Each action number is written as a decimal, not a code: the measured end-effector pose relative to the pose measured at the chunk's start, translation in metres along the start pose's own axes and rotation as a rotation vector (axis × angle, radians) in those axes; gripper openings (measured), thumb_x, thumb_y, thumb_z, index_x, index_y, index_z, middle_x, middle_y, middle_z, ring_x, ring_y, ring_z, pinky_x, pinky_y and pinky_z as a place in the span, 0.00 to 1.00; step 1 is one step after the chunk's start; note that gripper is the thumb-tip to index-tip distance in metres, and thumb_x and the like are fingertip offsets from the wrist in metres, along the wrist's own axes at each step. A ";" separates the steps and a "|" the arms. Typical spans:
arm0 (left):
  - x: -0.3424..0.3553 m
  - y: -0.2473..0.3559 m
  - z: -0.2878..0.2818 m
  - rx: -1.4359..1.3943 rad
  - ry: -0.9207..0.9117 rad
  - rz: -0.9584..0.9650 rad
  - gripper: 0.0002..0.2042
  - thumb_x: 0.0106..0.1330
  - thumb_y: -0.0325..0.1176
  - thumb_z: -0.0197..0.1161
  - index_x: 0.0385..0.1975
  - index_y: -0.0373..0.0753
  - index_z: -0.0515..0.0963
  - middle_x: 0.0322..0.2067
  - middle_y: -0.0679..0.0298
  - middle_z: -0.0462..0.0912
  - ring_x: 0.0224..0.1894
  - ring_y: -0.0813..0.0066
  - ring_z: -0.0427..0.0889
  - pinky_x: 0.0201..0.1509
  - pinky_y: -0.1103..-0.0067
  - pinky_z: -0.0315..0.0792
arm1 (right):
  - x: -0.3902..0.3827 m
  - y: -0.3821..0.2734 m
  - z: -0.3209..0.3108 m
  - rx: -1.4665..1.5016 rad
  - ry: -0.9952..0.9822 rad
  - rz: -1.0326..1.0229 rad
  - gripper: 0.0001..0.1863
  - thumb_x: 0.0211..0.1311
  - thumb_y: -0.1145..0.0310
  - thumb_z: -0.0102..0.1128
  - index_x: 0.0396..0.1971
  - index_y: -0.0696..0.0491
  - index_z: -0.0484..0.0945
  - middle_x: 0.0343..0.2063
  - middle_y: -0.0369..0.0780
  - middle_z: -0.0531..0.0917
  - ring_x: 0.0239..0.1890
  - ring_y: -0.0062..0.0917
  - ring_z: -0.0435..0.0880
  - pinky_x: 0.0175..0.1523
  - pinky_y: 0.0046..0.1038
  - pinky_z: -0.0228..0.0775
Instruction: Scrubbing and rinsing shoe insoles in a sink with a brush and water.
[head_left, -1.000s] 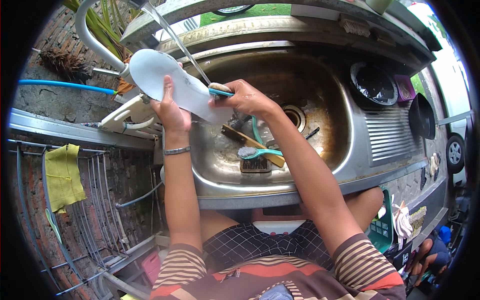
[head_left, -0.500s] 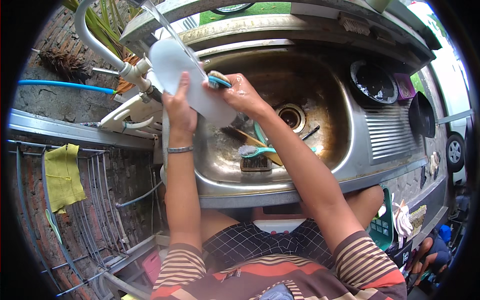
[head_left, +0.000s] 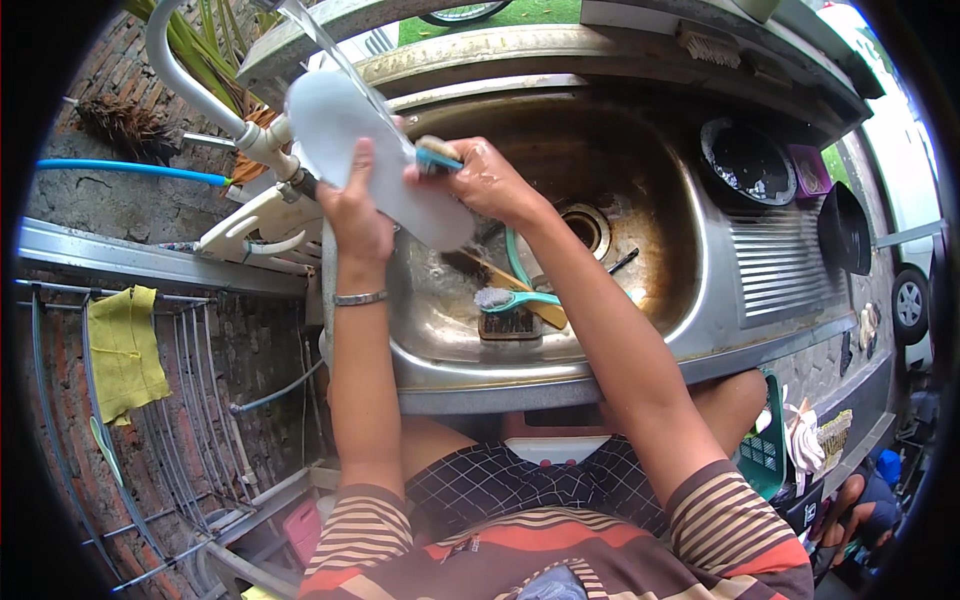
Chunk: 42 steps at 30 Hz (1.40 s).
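Observation:
Over the left part of the steel sink (head_left: 640, 330), a pale grey flat piece (head_left: 410, 205) shaped like a shoe sole is tilted under running water (head_left: 335, 50). My left hand (head_left: 358, 215) grips its near edge, thumb up along the top face and fingers hidden beneath. In my right hand (head_left: 490, 180) is a small scrub brush (head_left: 437, 155) with a blue back and beige bristles, held at the piece's right edge. Below in the basin lie a teal-handled brush (head_left: 515, 299) with whitish bristles, a wooden-handled brush (head_left: 500, 275) and a dark rectangular block (head_left: 510, 325).
The drain (head_left: 585, 230) is right of my hands. A black pan (head_left: 747, 163) rests beyond the ribbed drainboard (head_left: 785, 270). White pipe (head_left: 195, 85) stands at the left, above a wire rack (head_left: 190, 400) with a yellow cloth (head_left: 128, 355). A green basket (head_left: 765, 445) sits lower right.
The sole-shaped piece has tilted and shifted slightly left and away from me at its far end. The brush in my right hand has turned a little, and the right hand has moved slightly.

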<state>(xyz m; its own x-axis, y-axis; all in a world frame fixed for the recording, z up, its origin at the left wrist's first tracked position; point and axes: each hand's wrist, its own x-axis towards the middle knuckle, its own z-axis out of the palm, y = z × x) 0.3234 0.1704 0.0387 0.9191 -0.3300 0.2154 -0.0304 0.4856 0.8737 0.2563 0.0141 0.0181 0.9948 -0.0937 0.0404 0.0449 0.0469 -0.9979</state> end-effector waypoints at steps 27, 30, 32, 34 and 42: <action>-0.001 -0.019 0.004 0.063 0.036 -0.030 0.19 0.78 0.30 0.57 0.65 0.32 0.70 0.55 0.51 0.84 0.52 0.65 0.85 0.59 0.67 0.79 | 0.008 0.009 -0.004 0.127 0.055 0.076 0.21 0.59 0.55 0.78 0.46 0.53 0.90 0.33 0.34 0.89 0.36 0.16 0.79 0.46 0.27 0.75; 0.000 -0.008 0.003 0.004 0.007 -0.007 0.19 0.77 0.31 0.58 0.65 0.32 0.70 0.55 0.52 0.84 0.52 0.65 0.85 0.58 0.66 0.80 | 0.004 0.012 -0.015 -0.079 -0.057 0.016 0.22 0.57 0.53 0.79 0.46 0.52 0.90 0.33 0.34 0.89 0.36 0.17 0.80 0.45 0.27 0.75; 0.003 -0.008 -0.004 -0.037 0.122 -0.005 0.19 0.77 0.31 0.59 0.65 0.33 0.70 0.56 0.51 0.83 0.52 0.65 0.85 0.58 0.66 0.80 | 0.003 0.019 -0.019 -0.395 -0.094 -0.007 0.24 0.55 0.51 0.81 0.46 0.53 0.90 0.33 0.34 0.88 0.36 0.17 0.80 0.46 0.28 0.75; 0.001 -0.003 -0.001 -0.137 0.164 -0.010 0.20 0.77 0.27 0.59 0.65 0.30 0.69 0.58 0.50 0.81 0.56 0.60 0.84 0.62 0.65 0.79 | 0.004 0.019 -0.008 -0.327 0.006 0.050 0.26 0.56 0.51 0.80 0.48 0.53 0.89 0.33 0.35 0.89 0.36 0.17 0.80 0.45 0.27 0.75; 0.005 -0.004 -0.003 -0.185 0.127 0.004 0.21 0.78 0.28 0.55 0.67 0.29 0.66 0.58 0.48 0.81 0.61 0.59 0.81 0.64 0.65 0.77 | 0.000 0.026 -0.020 -0.336 -0.073 -0.050 0.24 0.51 0.50 0.82 0.43 0.50 0.91 0.30 0.39 0.88 0.30 0.19 0.79 0.41 0.30 0.75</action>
<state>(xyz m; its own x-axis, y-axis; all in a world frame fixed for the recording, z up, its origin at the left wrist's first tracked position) 0.3292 0.1695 0.0345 0.9614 -0.2294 0.1518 0.0280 0.6304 0.7758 0.2561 -0.0050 -0.0094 0.9966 -0.0155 0.0809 0.0731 -0.2869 -0.9552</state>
